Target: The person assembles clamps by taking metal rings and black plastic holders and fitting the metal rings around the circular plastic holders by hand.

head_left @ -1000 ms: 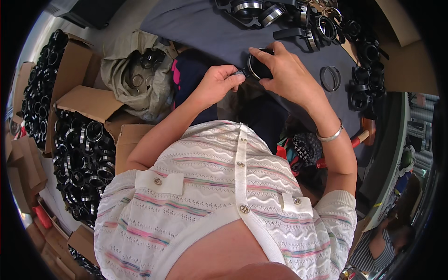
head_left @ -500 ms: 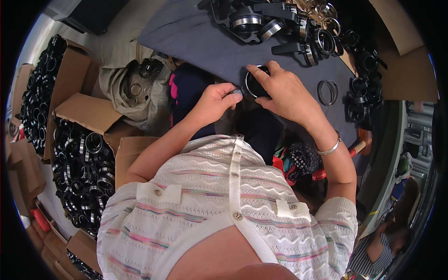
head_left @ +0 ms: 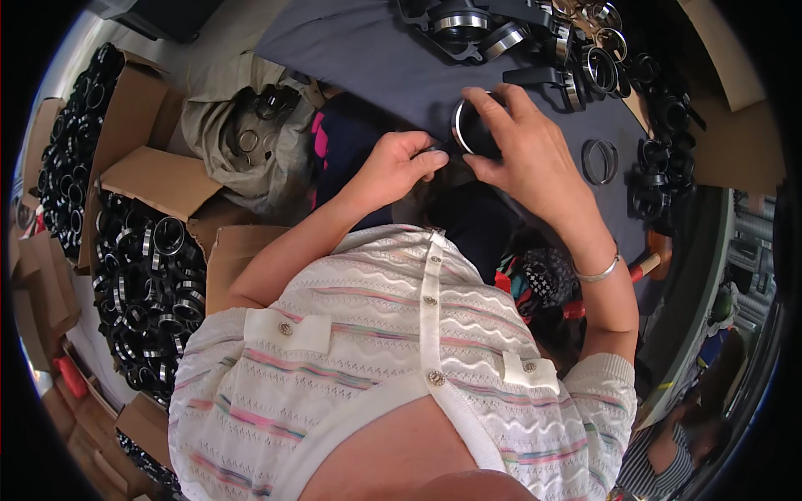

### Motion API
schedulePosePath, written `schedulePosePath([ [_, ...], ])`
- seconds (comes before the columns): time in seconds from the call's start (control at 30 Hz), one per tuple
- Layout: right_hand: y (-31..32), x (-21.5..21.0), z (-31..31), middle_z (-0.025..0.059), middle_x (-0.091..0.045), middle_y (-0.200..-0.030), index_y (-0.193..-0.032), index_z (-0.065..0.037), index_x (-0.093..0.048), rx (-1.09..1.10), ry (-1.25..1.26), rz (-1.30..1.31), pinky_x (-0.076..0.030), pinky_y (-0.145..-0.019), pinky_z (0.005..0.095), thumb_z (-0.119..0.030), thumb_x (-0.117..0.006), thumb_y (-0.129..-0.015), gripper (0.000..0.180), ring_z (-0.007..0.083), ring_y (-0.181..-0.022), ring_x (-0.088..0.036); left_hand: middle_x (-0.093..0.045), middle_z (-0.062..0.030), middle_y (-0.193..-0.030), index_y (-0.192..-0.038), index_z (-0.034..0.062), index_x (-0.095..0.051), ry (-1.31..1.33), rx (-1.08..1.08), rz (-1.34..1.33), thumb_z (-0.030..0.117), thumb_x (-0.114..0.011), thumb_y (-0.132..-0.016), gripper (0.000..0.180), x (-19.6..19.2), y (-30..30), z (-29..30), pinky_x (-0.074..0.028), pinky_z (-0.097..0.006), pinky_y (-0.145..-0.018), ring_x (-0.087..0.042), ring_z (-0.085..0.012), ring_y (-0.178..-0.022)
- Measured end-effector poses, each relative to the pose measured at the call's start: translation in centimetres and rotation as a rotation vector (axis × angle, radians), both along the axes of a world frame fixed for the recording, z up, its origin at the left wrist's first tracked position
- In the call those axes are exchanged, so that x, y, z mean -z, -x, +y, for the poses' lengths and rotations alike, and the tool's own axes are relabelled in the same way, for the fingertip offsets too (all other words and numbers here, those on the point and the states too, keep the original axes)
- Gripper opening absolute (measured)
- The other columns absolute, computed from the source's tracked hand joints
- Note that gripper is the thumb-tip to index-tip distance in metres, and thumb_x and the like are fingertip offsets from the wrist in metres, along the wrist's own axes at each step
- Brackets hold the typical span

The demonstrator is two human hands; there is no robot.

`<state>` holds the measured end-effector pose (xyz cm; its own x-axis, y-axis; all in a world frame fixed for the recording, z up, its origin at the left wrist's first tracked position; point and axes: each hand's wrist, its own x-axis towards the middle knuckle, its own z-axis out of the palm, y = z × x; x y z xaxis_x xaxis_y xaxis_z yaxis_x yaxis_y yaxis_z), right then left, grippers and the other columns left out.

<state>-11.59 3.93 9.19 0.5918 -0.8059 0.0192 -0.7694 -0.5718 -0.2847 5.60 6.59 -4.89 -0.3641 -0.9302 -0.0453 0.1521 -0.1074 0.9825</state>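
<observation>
My right hand (head_left: 530, 146) is closed around a round black part with a silver rim (head_left: 479, 127), its fingers over the far side and the thumb at the near side. To its left, my left hand (head_left: 391, 171) pinches a small dark piece (head_left: 437, 149) between thumb and forefinger; the fingers hide most of it. A narrow gap shows between that piece and the round part. Both hands are above the near edge of the grey cloth-covered table (head_left: 368, 58). Right of my right hand, a pair of thin dark rings (head_left: 600, 162) lies on the cloth.
Black handled parts with silver bands (head_left: 464, 23) crowd the table's far side, and more black rings (head_left: 660, 171) pile at the right. On the left stand cardboard boxes of black and silver rings (head_left: 150, 292) and a cloth sack (head_left: 221, 142). Another person's striped sleeve (head_left: 660, 459) shows at lower right.
The round part has moved away from my left hand, opening a gap to the small dark piece. My right hand has shifted right and slightly farther out; the whole view has shifted a little.
</observation>
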Motion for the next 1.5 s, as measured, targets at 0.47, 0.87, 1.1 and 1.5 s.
schedulePosePath([
  [0.47,1.1,1.8,0.2,0.0178,-0.051,-0.117,-0.125,-0.008,-0.048,0.015,-0.096,-0.035,-0.049,-0.081,0.0411,-0.010,-0.074,-0.066,0.064,0.0359,-0.095,-0.058,-0.057,0.0014,-0.072,-0.082,0.0018,-0.059,-0.050,0.046,0.035,0.017,-0.057,-0.089,0.017,-0.6,-0.2,0.5,-0.040,-0.021,-0.064,-0.050,-0.0055,-0.068],
  [0.87,-0.9,0.8,-0.3,0.0220,-0.051,-0.111,-0.126,-0.005,-0.046,-0.038,-0.064,0.133,-0.049,-0.078,0.0418,-0.006,-0.074,-0.065,0.067,0.0388,-0.093,-0.057,-0.056,0.0003,-0.063,-0.078,0.0002,-0.062,-0.069,-0.074,0.044,0.013,-0.061,-0.083,0.014,-0.5,-0.7,0.7,-0.042,-0.023,-0.055,-0.051,-0.0054,-0.060],
  [1.1,-0.4,0.2,0.6,0.0328,-0.043,-0.125,-0.135,-0.004,-0.035,-0.007,-0.089,0.320,-0.043,-0.088,0.0439,-0.003,-0.072,-0.065,0.080,0.0454,-0.107,-0.050,-0.057,-0.0159,-0.059,-0.071,-0.0048,-0.056,0.233,-0.052,-0.118,0.019,-0.064,-0.077,0.026,-1.0,1.0,0.0,-0.043,-0.037,-0.053,-0.057,-0.0237,-0.055],
  [1.5,-0.1,1.3,0.8,0.0329,-0.041,-0.125,-0.138,-0.003,-0.030,-0.089,0.049,0.401,-0.045,-0.085,0.0446,-0.011,-0.072,-0.070,0.081,0.0455,-0.105,-0.050,-0.058,-0.0102,-0.056,-0.068,-0.0026,-0.056,0.204,0.055,-0.161,0.021,-0.062,-0.079,0.027,-0.9,1.0,-0.6,-0.044,-0.034,-0.049,-0.058,-0.0190,-0.052],
])
